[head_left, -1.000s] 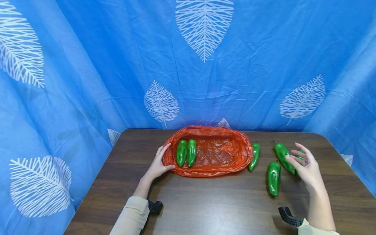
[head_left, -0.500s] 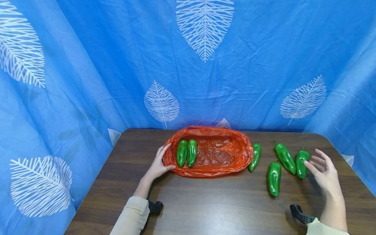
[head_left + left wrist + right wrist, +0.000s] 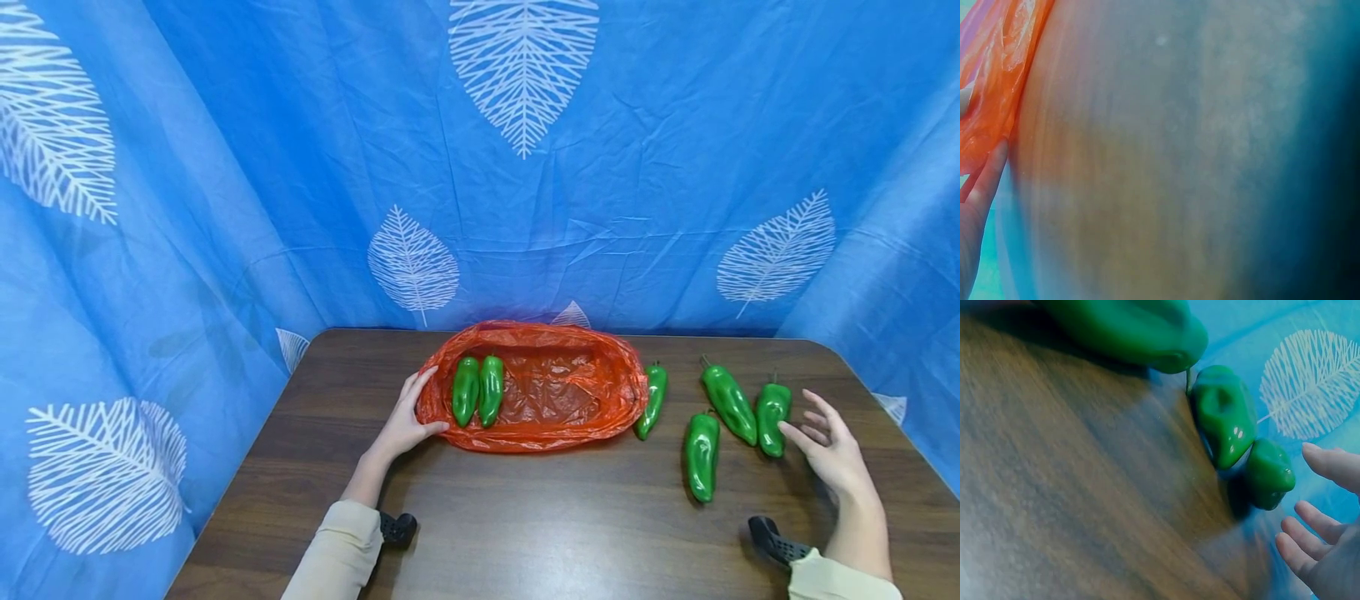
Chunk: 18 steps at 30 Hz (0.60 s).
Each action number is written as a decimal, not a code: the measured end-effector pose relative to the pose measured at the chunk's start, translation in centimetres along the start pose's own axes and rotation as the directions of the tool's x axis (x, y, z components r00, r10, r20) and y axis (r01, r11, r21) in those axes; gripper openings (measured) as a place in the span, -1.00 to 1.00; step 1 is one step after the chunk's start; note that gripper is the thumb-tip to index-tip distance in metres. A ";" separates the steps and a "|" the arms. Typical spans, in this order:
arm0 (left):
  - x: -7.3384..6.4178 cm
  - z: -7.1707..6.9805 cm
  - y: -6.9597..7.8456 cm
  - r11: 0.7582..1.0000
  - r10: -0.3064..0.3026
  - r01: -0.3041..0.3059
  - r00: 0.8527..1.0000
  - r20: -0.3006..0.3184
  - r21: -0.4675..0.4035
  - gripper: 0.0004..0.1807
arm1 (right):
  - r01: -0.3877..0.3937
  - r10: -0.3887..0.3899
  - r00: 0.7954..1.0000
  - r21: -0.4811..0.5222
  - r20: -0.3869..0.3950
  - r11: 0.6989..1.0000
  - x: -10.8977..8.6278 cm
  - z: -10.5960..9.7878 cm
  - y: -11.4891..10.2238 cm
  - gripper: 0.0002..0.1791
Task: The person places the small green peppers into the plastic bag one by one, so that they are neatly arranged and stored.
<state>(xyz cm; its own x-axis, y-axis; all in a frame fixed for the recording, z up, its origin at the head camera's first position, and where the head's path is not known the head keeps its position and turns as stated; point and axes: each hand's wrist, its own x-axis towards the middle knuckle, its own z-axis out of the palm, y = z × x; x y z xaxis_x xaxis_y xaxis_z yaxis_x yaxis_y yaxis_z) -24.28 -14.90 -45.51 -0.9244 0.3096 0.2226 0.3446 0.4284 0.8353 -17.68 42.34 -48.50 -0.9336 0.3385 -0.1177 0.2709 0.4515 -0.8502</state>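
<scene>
Two green peppers (image 3: 477,392) lie side by side in the left end of a red plastic bag (image 3: 517,435), its mouth spread wide. My left hand (image 3: 405,425) holds the bag's left end, thumb in front and fingers behind; in the left wrist view, part of that hand touches the orange-looking plastic (image 3: 1007,69). At the right, my right hand (image 3: 832,450) is spread, holding nothing, its thumb close to a green pepper (image 3: 772,414). Whether they touch is unclear in the head view. The right wrist view shows the fingers (image 3: 1300,553) apart from the nearest pepper (image 3: 1269,475).
Several more green peppers lie between bag and right hand: one slim pepper (image 3: 652,400) against the bag's right end, one slanted (image 3: 729,404), one nearer the front (image 3: 702,458). A blue leaf-print cloth (image 3: 637,208) hangs behind the wooden table (image 3: 540,517).
My right hand has moved rightward from over the rightmost pepper to beside it, uncovering that pepper. During the last half second it shifts only slightly. The left hand and bag stay put.
</scene>
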 end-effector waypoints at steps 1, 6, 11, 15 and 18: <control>0.0 0.0 0.0 1.000 -0.005 0.005 1.000 0.002 0.001 -0.08 | 0.006 -0.006 1.000 -0.002 0.014 1.000 0.0 0.0 0.0 -0.24; 0.3 0.5 -2.3 1.000 0.007 -0.007 1.000 -0.017 0.017 -0.05 | 0.018 -0.018 0.997 -0.002 0.075 1.000 0.7 0.0 0.5 -0.25; 0.6 0.8 -4.3 0.999 -0.004 0.004 1.000 -0.016 0.039 -0.02 | 0.048 -0.045 0.993 -0.019 0.108 0.999 1.4 0.0 0.6 -0.26; 0.7 0.7 -4.4 1.000 -0.004 0.005 1.000 -0.012 0.031 -0.01 | 0.059 -0.060 0.987 0.007 0.150 0.998 1.9 0.0 0.6 -0.28; 0.7 0.7 -4.3 1.000 -0.008 0.008 1.000 -0.004 0.028 -0.01 | 0.057 -0.060 0.981 0.019 0.183 0.998 2.2 -0.1 0.6 -0.28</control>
<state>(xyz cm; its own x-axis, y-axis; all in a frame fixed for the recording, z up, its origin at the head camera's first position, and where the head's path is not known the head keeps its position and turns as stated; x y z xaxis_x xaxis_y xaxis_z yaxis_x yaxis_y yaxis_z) -26.31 -15.92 -49.30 -0.9279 0.3026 0.2180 0.3416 0.4549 0.8224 -19.56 43.46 -49.27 -0.9752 0.1545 -0.1585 0.2126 0.4547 -0.8649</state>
